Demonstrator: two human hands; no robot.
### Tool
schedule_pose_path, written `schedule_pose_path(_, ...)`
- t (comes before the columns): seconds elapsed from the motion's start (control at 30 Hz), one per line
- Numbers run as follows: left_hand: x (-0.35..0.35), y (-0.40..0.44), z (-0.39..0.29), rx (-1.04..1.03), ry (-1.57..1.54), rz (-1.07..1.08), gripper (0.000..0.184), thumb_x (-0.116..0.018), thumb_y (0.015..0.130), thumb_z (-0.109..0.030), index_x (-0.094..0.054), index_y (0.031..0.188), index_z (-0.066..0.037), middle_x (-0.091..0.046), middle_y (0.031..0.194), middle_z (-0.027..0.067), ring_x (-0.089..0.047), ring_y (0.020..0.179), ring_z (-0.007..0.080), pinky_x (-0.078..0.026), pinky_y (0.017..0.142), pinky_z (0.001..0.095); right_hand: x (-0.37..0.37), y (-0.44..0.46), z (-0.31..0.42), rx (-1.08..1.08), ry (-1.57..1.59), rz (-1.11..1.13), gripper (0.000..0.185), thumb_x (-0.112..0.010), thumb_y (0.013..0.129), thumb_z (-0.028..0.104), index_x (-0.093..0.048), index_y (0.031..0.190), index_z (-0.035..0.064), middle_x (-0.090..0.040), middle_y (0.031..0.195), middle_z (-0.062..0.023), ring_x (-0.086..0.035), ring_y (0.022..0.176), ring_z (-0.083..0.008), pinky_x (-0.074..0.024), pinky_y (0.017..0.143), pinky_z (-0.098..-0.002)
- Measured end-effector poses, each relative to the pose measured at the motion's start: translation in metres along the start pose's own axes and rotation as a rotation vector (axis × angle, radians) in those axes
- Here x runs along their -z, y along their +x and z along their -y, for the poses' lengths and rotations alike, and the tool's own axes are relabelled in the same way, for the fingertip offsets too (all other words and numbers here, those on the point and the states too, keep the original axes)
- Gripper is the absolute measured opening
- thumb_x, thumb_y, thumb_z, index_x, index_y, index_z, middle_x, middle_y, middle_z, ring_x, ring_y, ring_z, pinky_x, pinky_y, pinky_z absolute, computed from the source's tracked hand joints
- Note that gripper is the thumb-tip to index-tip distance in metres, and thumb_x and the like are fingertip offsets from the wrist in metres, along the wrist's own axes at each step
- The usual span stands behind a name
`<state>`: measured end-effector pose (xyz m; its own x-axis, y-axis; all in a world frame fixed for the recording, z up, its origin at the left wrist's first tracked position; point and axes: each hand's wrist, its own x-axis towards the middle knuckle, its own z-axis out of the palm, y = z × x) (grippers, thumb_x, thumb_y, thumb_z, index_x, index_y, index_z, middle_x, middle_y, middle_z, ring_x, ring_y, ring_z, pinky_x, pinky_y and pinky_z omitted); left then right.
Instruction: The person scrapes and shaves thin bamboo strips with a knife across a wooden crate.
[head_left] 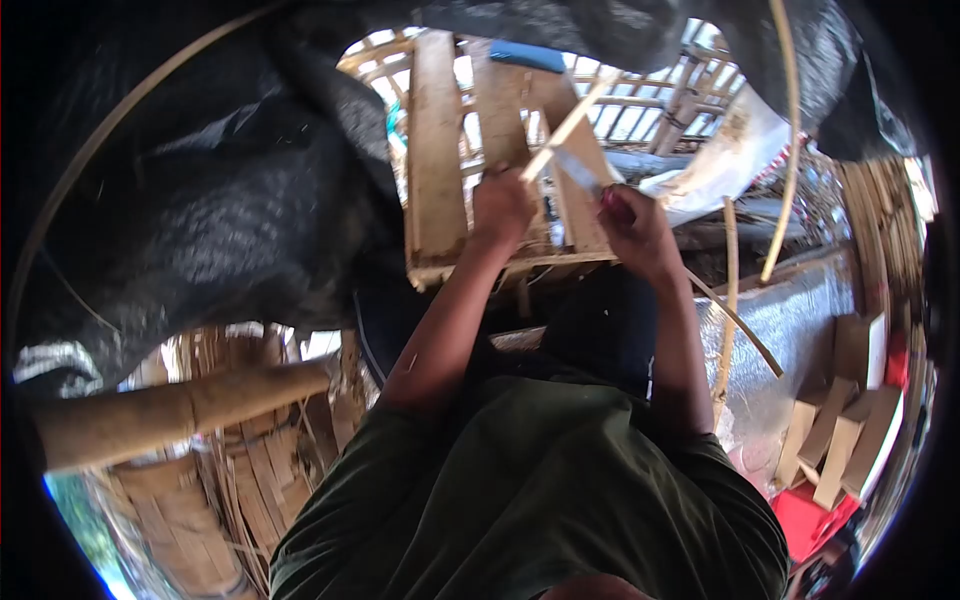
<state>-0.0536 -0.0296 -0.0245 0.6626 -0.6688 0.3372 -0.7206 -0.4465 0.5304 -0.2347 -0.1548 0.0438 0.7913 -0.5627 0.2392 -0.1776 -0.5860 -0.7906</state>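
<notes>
My left hand (503,210) is closed around the lower end of a pale bamboo strip (572,122), which slants up and to the right. A knife (578,173) with a reddish handle is gripped in my right hand (635,228). Its blade points up and left, close to the strip; whether the edge touches the strip I cannot tell. Both hands are above a slatted wooden bench (436,160) in front of my lap. At the bench's far end lies a blue object (527,55).
Black plastic sheeting (200,210) hangs on the left. Below it runs a thick bamboo pole (190,410). Thin bamboo strips (728,300) stand at the right, near a white sack (735,155). A cardboard box (835,430) lies farther right, by a red item (815,522).
</notes>
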Motion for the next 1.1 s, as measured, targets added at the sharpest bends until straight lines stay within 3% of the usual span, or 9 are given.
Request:
schedule_pose_path(0.07,0.005,0.002,0.001,0.027,0.022,0.044,0.013,-0.066,0.083,-0.01,-0.069,0.093,-0.003,-0.065,0.1,0.0201,-0.064,0.093,0.0388,-0.053,0.082,0.049,-0.016,0.02,0.007,0.02,0.006,-0.008,0.016,-0.068,0.09,0.015,-0.061,0.09,0.0006,-0.057,0.066,-0.0142,-0.051,0.057,-0.0208,-0.0441,0.057,-0.0339)
schedule_pose_path(0.17,0.034,-0.001,-0.013,0.041,0.038,0.143,0.018,-0.069,0.081,-0.011,-0.069,0.097,-0.004,-0.067,0.101,0.0186,-0.065,0.095,0.0357,-0.054,0.084,0.0462,-0.056,0.054,-0.002,0.163,-0.103,-0.064,0.014,-0.065,0.091,0.012,-0.059,0.091,0.0003,-0.061,0.076,-0.0209,-0.06,0.067,-0.039,-0.0462,0.061,-0.0409)
schedule_pose_path(0.23,0.037,0.0,-0.008,0.095,0.037,0.242,0.015,-0.065,0.085,-0.014,-0.069,0.095,-0.004,-0.065,0.109,0.0201,-0.064,0.102,0.0387,-0.052,0.087,0.0474,-0.079,0.071,-0.006,0.233,-0.086,-0.053,0.012,-0.064,0.091,0.011,-0.059,0.093,0.0005,-0.063,0.081,-0.0233,-0.061,0.077,-0.0446,-0.0465,0.064,-0.0454)
schedule_pose_path(0.27,0.036,-0.003,-0.004,0.077,0.059,0.217,0.014,-0.065,0.083,-0.011,-0.07,0.094,-0.004,-0.065,0.109,0.0199,-0.064,0.102,0.0385,-0.052,0.087,0.0475,-0.088,0.08,-0.017,0.308,-0.134,-0.004,0.012,-0.064,0.091,0.012,-0.059,0.094,0.0009,-0.063,0.083,-0.024,-0.062,0.08,-0.045,-0.0465,0.066,-0.0474)
schedule_pose_path(0.3,0.035,-0.005,0.0,0.054,0.079,0.194,0.014,-0.065,0.081,-0.008,-0.07,0.093,-0.004,-0.065,0.108,0.0198,-0.064,0.102,0.0383,-0.052,0.088,0.0475,-0.093,0.081,-0.017,0.224,-0.154,0.103,0.011,-0.063,0.091,0.011,-0.06,0.095,0.0016,-0.064,0.083,-0.0247,-0.062,0.081,-0.0466,-0.0465,0.066,-0.0484)
schedule_pose_path(0.57,0.082,-0.072,0.007,0.091,0.088,0.185,0.012,-0.069,0.079,-0.011,-0.067,0.09,-0.005,-0.064,0.101,0.0153,-0.065,0.095,0.0345,-0.053,0.082,0.0448,-0.101,0.08,-0.008,0.213,-0.267,0.146,0.015,-0.064,0.093,0.016,-0.062,0.096,0.0021,-0.065,0.081,-0.0241,-0.063,0.078,-0.0441,-0.0478,0.066,-0.0447)
schedule_pose_path(0.7,0.091,-0.106,0.015,0.082,0.038,0.105,0.015,-0.07,0.078,-0.011,-0.067,0.092,-0.006,-0.061,0.096,0.012,-0.064,0.091,0.0332,-0.053,0.079,0.0445,-0.1,0.081,-0.015,0.215,-0.285,0.151,0.022,-0.065,0.094,0.024,-0.063,0.1,0.0027,-0.065,0.079,-0.0213,-0.065,0.073,-0.0368,-0.0479,0.066,-0.0415)
schedule_pose_path(0.87,0.098,-0.125,0.007,-0.008,0.033,-0.142,0.009,-0.067,0.081,-0.008,-0.069,0.09,-0.008,-0.055,0.101,0.0063,-0.058,0.101,0.0294,-0.05,0.086,0.0412,-0.099,0.084,-0.023,0.232,-0.29,0.126,0.019,-0.066,0.093,0.021,-0.065,0.098,0.0028,-0.067,0.081,-0.0184,-0.065,0.072,-0.034,-0.0479,0.066,-0.0401)
schedule_pose_path(1.1,0.093,-0.123,0.01,-0.06,0.064,-0.126,0.008,-0.068,0.083,-0.011,-0.072,0.09,-0.01,-0.055,0.102,0.0034,-0.055,0.103,0.0251,-0.046,0.088,0.0412,-0.099,0.078,-0.021,0.245,-0.304,0.063,0.019,-0.066,0.093,0.02,-0.065,0.097,0.0018,-0.065,0.079,-0.0186,-0.063,0.068,-0.0318,-0.0475,0.063,-0.0392)
